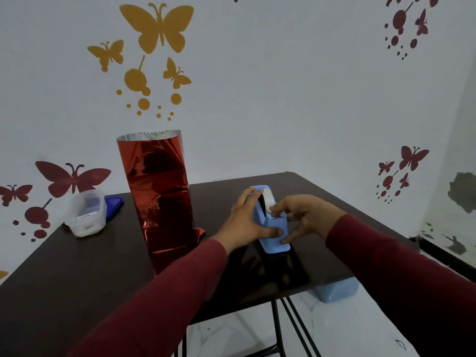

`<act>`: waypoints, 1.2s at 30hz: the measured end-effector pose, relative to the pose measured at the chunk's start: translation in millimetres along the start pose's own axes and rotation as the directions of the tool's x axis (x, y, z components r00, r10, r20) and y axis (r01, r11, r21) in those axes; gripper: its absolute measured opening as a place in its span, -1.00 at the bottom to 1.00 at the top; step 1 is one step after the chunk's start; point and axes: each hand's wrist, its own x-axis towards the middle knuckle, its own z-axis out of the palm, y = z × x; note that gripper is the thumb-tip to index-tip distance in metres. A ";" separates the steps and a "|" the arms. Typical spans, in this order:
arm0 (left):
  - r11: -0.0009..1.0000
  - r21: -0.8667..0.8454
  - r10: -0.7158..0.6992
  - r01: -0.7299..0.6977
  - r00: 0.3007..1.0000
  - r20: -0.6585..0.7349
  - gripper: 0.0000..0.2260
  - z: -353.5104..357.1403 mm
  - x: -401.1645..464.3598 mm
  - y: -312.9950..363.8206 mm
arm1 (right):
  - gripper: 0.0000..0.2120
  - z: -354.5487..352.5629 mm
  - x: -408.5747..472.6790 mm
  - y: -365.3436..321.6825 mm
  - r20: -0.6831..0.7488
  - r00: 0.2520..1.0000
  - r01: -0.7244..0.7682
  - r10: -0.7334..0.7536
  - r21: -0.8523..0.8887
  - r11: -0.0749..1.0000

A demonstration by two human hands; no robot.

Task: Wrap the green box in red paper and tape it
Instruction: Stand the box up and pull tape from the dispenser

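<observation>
A tall tube of shiny red paper (159, 191) stands upright on the dark table (77, 274), open at the top with a silver inner edge. The green box is hidden; I cannot tell if it is inside. To its right sits a light blue tape dispenser (274, 228) holding a white roll. My left hand (244, 220) grips the dispenser's left side, thumb on its base. My right hand (301, 215) pinches the tape end at the cutter with thumb and forefinger.
A clear plastic tub (86, 215) and a dark blue lid (114, 204) sit at the table's far left by the wall. A blue container (334, 292) stands on the floor under the table's right edge. The table's black legs (278, 328) show below.
</observation>
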 end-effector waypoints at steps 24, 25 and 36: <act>0.993 0.093 0.052 -0.072 0.977 0.209 0.22 -12.5 -2.7 2.7 | -0.73 9.5 -4.9 72.4 -0.144 0.917 0.398 -0.372 0.394 0.829; 0.993 0.092 0.051 -0.072 0.976 0.211 0.23 -12.0 -3.6 2.9 | -0.72 9.4 -5.1 72.9 -0.138 0.917 0.398 -0.375 0.398 0.827; 0.992 0.113 0.021 -0.049 0.973 0.232 0.25 -11.2 -8.0 6.3 | -0.85 12.2 -2.4 79.3 -0.166 0.899 0.431 -0.405 0.492 0.756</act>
